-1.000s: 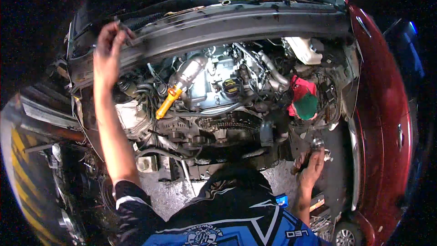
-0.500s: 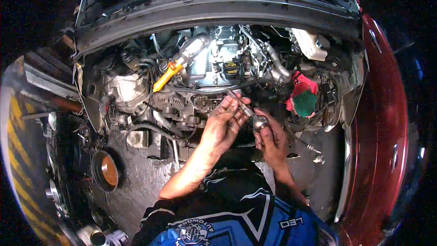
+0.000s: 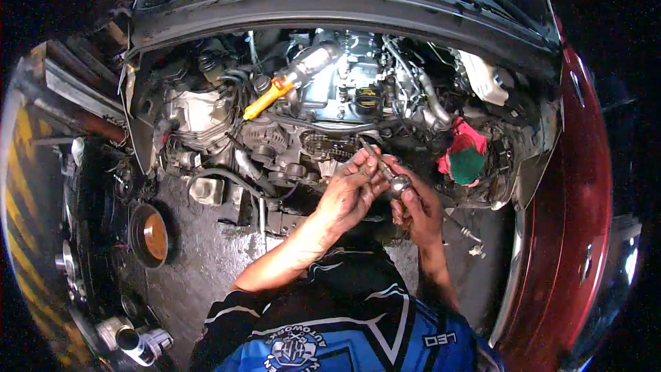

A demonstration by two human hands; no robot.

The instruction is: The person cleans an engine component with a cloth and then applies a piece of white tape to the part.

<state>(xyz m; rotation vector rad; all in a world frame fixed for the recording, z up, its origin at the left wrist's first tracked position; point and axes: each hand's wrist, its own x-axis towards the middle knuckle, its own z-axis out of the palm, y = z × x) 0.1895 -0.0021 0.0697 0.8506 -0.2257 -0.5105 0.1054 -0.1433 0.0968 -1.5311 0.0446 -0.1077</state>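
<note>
In front of the engine bay I hold what looks like a ratchet wrench (image 3: 399, 184), its rounded metal head tilted up and to the left. My right hand (image 3: 422, 215) is closed around the head and the handle, most of which the palm hides. A slim metal shaft (image 3: 370, 145) extends from the head, and the fingers of my left hand (image 3: 350, 193) pinch it. The shaft's tip points toward the engine (image 3: 337, 100), apart from it as far as I can tell. Behind my left hand lies the exposed chain area (image 3: 330, 143) at the engine's front.
A yellow-handled work light (image 3: 268, 99) lies over the engine's left side. Red and green cloths (image 3: 466, 155) sit at the bay's right. A round pan with brown liquid (image 3: 155, 235) stands on the floor at left. A red car (image 3: 575, 186) is close by on the right.
The view has shifted slightly, so the engine bay sits a little farther right. Both hands keep hold of the ratchet wrench, and my left fingers are nearer its head along the shaft.
</note>
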